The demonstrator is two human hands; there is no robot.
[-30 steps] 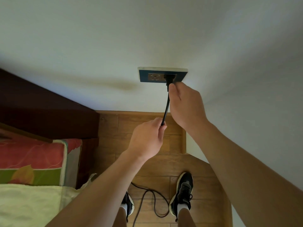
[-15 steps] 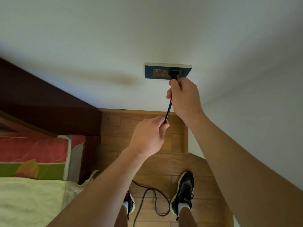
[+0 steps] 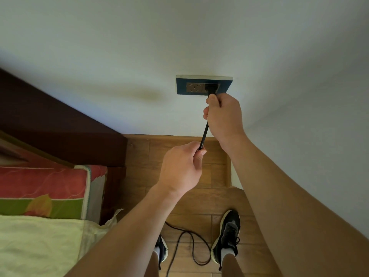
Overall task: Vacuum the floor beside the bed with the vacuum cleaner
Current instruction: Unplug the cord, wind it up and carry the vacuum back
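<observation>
Head: R hand point(image 3: 223, 114) grips blk plug point(image 3: 211, 89); L hand point(image 3: 179, 168), cord point(image 3: 204, 136).

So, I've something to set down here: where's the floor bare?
Bare wooden floor lies between the bed frame and the skirting, ahead of the shoes. It is crowded between the shoes, where the cord loops.

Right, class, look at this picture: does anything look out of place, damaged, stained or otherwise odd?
A brownish smudge marks the pale wall left of the socket plate. The black cord also lies in a loose loop on the floor between the shoes, where it might catch a foot.
</observation>
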